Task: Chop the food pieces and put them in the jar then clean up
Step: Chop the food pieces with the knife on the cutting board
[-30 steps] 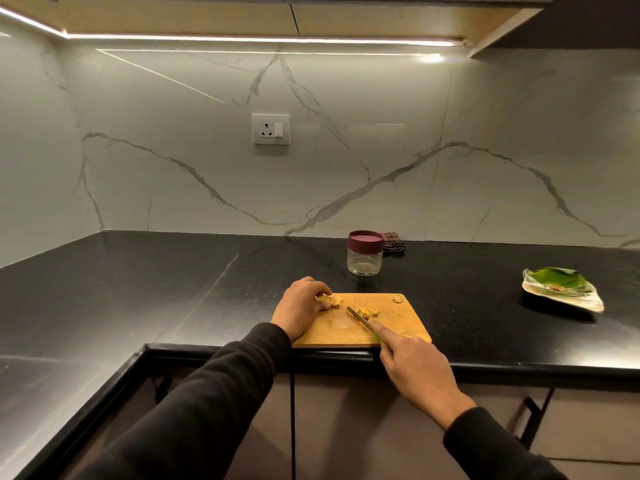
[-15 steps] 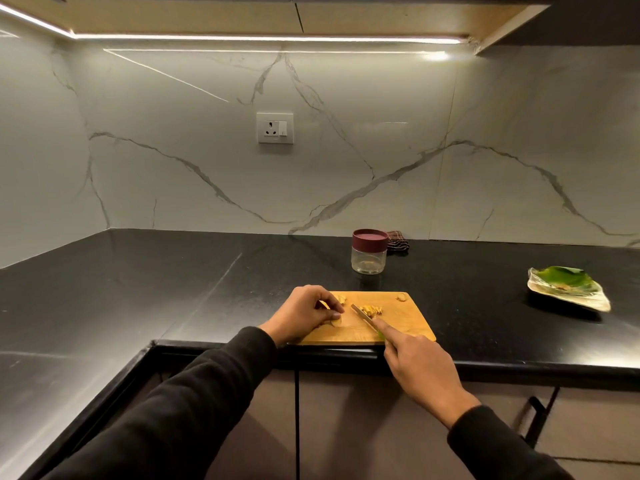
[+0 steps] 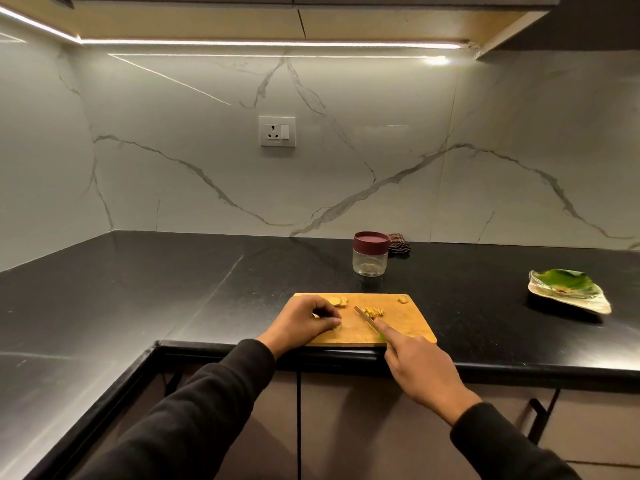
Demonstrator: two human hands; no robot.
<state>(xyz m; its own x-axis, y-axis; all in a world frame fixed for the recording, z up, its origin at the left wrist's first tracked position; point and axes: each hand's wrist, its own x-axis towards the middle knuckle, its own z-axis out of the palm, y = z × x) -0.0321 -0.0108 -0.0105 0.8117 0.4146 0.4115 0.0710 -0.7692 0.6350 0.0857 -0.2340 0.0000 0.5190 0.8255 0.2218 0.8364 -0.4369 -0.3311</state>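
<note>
Black polished stone counter (image 3: 173,306) runs under me, its front edge just below my wrists. Nearest on it lies the rectangular light wooden chopping board (image 3: 412,323), its near edge close to the counter's lip. My left hand (image 3: 304,323) rests on the board's left part, fingers (image 3: 329,322) curled down and pinching a small pale yellow food piece (image 3: 336,328) against the wood. My right hand (image 3: 419,362) grips the small knife with the green handle (image 3: 367,317), forefinger laid along the spine, blade angled toward the middle of the board. Just past the blade tip sits a little heap of chopped yellow bits (image 3: 374,310); uncut slices (image 3: 337,301) lie beyond my left knuckles, and one stray bit (image 3: 402,299) lies near the far right corner.

I judge the pieces light, firm and a little slick, so I should pin each by its flanks, fingertips tucked back from the edge.

Farther off stands the clear glass jar with the maroon lid (image 3: 370,252), lid on, a dark checked cloth (image 3: 399,242) behind it. Well to the right lies a leaf-lined plate (image 3: 568,289).
</note>
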